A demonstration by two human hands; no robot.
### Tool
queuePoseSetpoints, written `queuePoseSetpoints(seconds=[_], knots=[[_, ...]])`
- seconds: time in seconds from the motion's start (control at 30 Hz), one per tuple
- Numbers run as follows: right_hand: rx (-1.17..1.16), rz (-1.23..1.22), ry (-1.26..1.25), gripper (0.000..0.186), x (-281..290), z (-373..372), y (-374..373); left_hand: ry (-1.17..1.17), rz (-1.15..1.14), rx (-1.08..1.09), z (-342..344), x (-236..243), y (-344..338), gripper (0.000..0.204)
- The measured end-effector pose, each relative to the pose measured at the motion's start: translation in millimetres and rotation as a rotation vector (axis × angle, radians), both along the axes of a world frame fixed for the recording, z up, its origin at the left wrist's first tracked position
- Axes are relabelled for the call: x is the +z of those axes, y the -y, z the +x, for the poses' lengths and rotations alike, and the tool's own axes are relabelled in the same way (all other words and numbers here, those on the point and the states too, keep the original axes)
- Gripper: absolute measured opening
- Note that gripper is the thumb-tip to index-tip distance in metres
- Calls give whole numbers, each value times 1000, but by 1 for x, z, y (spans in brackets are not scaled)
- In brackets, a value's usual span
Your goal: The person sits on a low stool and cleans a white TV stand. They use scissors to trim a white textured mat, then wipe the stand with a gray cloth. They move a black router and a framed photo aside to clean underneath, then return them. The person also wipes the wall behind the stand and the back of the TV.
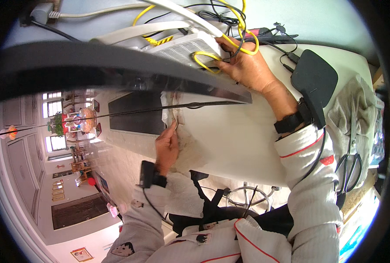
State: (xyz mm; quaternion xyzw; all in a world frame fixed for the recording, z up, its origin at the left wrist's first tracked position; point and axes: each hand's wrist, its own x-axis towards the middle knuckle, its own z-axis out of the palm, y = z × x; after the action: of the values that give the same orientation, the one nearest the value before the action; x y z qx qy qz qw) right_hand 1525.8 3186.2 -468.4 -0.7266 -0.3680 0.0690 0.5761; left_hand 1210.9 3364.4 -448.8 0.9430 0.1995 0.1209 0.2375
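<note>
My right hand (247,68) is closed round the right end of a white router (184,47) with a slotted top, thumb low and fingers partly hidden behind it. A yellow cable (207,53) loops over the router beside my fingers. Lower left, my left hand (166,147) is at the left edge of the white table (234,144), fingers pinched together. A pale crumpled strip (174,111) shows at its fingertips; whether it is held is unclear. A long dark curved panel (129,70), like a monitor's edge, lies between my hands and hides part of the router.
Right of my right hand lies a black box (315,76) with cables plugged in. Black-handled scissors (350,162) rest on a grey cloth (357,105) at the right. Black coiled cables (217,17) lie behind the router. A wheeled chair base (247,197) stands below the table.
</note>
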Motion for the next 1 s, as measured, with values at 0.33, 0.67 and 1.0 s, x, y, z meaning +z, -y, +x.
queuePoseSetpoints(seconds=[0.33, 0.67, 1.0], knots=[[123, 330, -298, 68, -7, -9, 21, 163, 36, 146, 3, -25, 12, 39], [-49, 591, -919, 54, 18, -62, 83, 211, -108, 84, 5, -19, 38, 45], [-783, 296, -472, 32, 17, -165, 92, 196, 132, -57, -5, 9, 26, 38]])
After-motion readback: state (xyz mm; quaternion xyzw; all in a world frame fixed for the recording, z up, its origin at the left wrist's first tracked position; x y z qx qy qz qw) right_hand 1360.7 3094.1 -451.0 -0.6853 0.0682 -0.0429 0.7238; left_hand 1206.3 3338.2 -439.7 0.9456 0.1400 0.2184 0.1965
